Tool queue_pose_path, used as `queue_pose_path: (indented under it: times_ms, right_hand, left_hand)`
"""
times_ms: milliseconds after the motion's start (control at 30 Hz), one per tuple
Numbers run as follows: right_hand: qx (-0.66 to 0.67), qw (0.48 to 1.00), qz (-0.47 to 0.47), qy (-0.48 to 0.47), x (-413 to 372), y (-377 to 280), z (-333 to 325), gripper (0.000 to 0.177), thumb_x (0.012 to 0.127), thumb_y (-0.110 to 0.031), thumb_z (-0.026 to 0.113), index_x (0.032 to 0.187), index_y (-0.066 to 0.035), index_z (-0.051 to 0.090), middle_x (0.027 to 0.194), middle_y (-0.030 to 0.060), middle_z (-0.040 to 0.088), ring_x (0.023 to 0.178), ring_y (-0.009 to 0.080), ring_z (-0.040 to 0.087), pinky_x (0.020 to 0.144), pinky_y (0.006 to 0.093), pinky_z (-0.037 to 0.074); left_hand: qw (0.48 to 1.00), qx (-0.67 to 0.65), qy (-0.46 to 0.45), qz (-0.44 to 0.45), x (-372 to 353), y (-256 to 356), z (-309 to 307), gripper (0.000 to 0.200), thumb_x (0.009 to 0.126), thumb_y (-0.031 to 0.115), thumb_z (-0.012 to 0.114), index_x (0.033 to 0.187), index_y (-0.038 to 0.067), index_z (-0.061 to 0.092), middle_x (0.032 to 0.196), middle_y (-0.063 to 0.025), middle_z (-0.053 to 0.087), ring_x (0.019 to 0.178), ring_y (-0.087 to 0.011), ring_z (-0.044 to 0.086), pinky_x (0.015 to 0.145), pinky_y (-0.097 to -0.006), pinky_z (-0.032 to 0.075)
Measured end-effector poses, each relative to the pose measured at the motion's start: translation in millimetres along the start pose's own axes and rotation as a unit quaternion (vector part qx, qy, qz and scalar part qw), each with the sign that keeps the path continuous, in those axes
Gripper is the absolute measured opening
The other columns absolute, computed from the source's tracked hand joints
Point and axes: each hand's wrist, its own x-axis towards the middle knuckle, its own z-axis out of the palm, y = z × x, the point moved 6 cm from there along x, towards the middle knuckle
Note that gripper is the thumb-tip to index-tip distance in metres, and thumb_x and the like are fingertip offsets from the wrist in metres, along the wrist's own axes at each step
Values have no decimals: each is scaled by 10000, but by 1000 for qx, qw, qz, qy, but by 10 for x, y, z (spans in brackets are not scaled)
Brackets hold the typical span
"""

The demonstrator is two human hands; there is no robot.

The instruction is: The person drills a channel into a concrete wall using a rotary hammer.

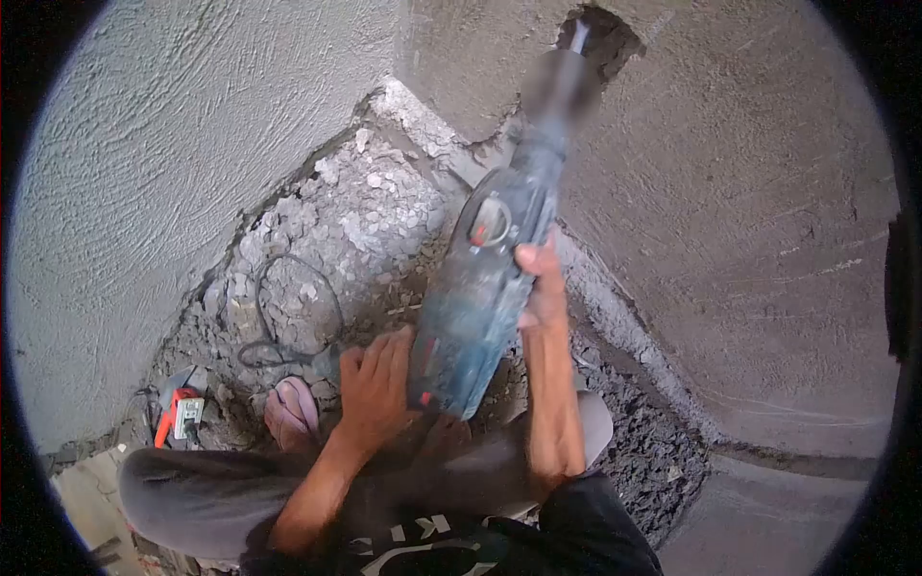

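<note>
A dusty blue-green rotary hammer (475, 298) slants up and to the right across the middle of the view. My left hand (379, 389) is closed at its rear end, where the handle is mostly hidden. Along the right side of the body, my right hand (545, 283) grips with the thumb on top and the other fingers partly hidden. The chisel bit (579, 38) points into a rough hole (619, 48) in the brown plastered wall. Blur covers the front of the tool.
Broken rubble (355, 211) fills the corner between the grey wall (221, 106) and the brown wall (749, 192). A black cable (336, 298) loops over it. An orange-red tool (178, 418) lies at lower left, near my sandalled foot (291, 411). Dark loose soil (653, 451) lies to the right.
</note>
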Motion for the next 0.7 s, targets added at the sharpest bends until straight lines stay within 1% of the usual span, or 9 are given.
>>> queue_pose_path:
  times_ms: [33, 67, 200, 267, 400, 500, 567, 633, 700]
  right_hand:
    - [-21, 999, -28, 30, -41, 1, -22, 649, 732, -202, 726, 1304, -3, 491, 1068, 146, 667, 863, 269, 707, 776, 430, 627]
    - [-1, 999, 19, 36, -78, 91, -110, 649, 741, -195, 719, 1317, -12, 481, 1064, 147, 670, 869, 263, 707, 770, 425, 627]
    - [-2, 997, 56, 48, -125, 148, -229, 641, 747, -179, 706, 1321, -9, 479, 1060, 147, 672, 869, 262, 707, 772, 428, 627]
    - [-14, 997, 65, 42, -119, 85, -219, 779, 729, -182, 703, 1415, -77, 350, 1152, 149, 583, 977, 275, 651, 808, 445, 607]
    - [-30, 997, 59, 32, -38, -46, -166, 848, 716, -188, 686, 1458, -114, 282, 1186, 153, 540, 1002, 286, 634, 807, 455, 608]
    - [-15, 998, 54, 29, 48, -76, -155, 848, 714, -200, 693, 1453, -112, 286, 1173, 149, 541, 989, 281, 635, 799, 437, 609]
    - [-10, 998, 62, 30, 157, -64, -130, 842, 719, -213, 698, 1448, -112, 288, 1168, 144, 541, 998, 275, 627, 789, 432, 607]
    - [13, 997, 63, 35, 269, 52, -232, 807, 731, -217, 699, 1434, -108, 318, 1172, 148, 544, 989, 264, 629, 777, 428, 603]
    - [12, 997, 46, 56, 391, 159, -257, 506, 785, -243, 673, 1197, 38, 585, 999, 174, 697, 817, 271, 717, 737, 421, 625]
  left_hand:
    - [1000, -19, 1, -10, -96, -34, 54, 876, 659, 346, 745, 1361, -79, 439, 1255, -191, 575, 1148, -336, 552, 891, -480, 390]
    - [999, -39, -2, -21, -157, -67, 89, 992, 581, 333, 822, 1385, -74, 407, 1309, -198, 547, 1179, -354, 533, 927, -501, 378]
    - [998, -34, -51, -32, -194, -81, 164, 970, 600, 339, 805, 1382, -82, 413, 1295, -199, 557, 1169, -348, 538, 935, -497, 385]
    - [999, -14, -42, -7, -187, -77, 238, 1008, 543, 320, 818, 1377, -86, 423, 1293, -199, 559, 1150, -345, 544, 940, -492, 392]
    - [996, -35, -81, -22, -49, -48, 212, 972, 552, 325, 812, 1354, -87, 449, 1284, -193, 563, 1128, -348, 547, 939, -487, 399]
    - [998, -27, -46, -16, 64, -17, 149, 920, 570, 269, 792, 1356, -81, 466, 1182, -173, 609, 1102, -308, 572, 901, -462, 411]
    - [999, -42, -3, -9, 194, -30, 5, 762, 639, 232, 739, 1293, -83, 507, 1055, -159, 618, 987, -307, 585, 857, -458, 415]
    - [1000, -21, -6, -3, 202, -161, 59, 691, 655, 217, 714, 1249, -80, 523, 984, -147, 604, 923, -304, 576, 826, -450, 412]
    - [1000, 6, -3, -1, 264, -306, 48, 621, 671, 201, 690, 1205, -77, 540, 914, -135, 590, 859, -301, 567, 795, -443, 410]
